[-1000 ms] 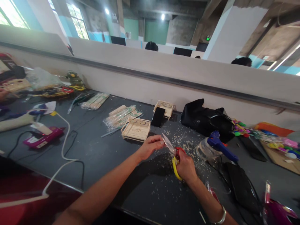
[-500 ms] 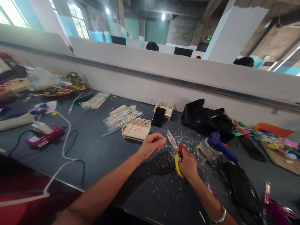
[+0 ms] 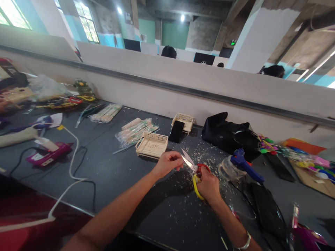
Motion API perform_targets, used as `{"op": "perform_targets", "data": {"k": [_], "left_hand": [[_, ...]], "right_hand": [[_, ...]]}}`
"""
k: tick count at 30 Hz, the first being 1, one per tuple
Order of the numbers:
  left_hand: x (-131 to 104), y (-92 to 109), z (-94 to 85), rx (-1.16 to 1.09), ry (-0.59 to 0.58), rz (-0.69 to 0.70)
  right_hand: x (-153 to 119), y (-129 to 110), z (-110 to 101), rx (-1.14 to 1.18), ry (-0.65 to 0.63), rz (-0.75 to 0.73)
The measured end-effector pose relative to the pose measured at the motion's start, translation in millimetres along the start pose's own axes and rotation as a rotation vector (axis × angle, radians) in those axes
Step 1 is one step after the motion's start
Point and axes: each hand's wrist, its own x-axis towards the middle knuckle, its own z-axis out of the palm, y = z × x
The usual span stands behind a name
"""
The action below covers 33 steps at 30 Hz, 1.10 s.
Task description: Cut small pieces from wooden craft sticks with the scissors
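Note:
My right hand (image 3: pixel 209 184) grips a pair of scissors (image 3: pixel 195 169) with red and yellow handles, its blades parted and pointing up and left. Pinched closed, my left hand (image 3: pixel 169 164) is beside the blade tips; whatever its fingertips hold is too small to make out. Behind that hand sits a small pale wooden tray (image 3: pixel 152 145) with raised latticed sides. A second wooden tray (image 3: pixel 187 120) stands farther back, with a black phone (image 3: pixel 176 131) leaning on it. Tiny pale clippings (image 3: pixel 183 205) lie scattered on the dark table around and below the scissors.
Wrapped bundles of wooden sticks (image 3: pixel 136 130) lie left of the trays. To the right are a black bag (image 3: pixel 230 132), a blue glue gun (image 3: pixel 246 165) and a clear container (image 3: pixel 230 169). A purple power strip (image 3: pixel 49 153) with a white cable lies left. Another person's hand shows at far left.
The scissors' blades have opened wider and swung left, close to my left fingertips. My left hand has shifted very slightly left and down.

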Motion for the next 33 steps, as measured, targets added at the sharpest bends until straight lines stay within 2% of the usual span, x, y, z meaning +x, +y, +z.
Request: {"op": "perform_targets", "data": {"k": [6,11,33], "left_hand": [[0.2,0.6,-1.2,-0.053,-0.011,-0.007],[0.7,-1.4,-1.5,-0.044,-0.001,-0.007],[0.2,4.0,-8.2,0.112,-0.081,-0.026]], "right_hand": [[-0.7,-3.3,-4.2,-0.001,0.025,-0.061],[0.6,-5.0,-4.9,-0.023,0.038,-0.034],[2.4,-3.3,-6.6,-0.148,0.071,-0.048]]}}
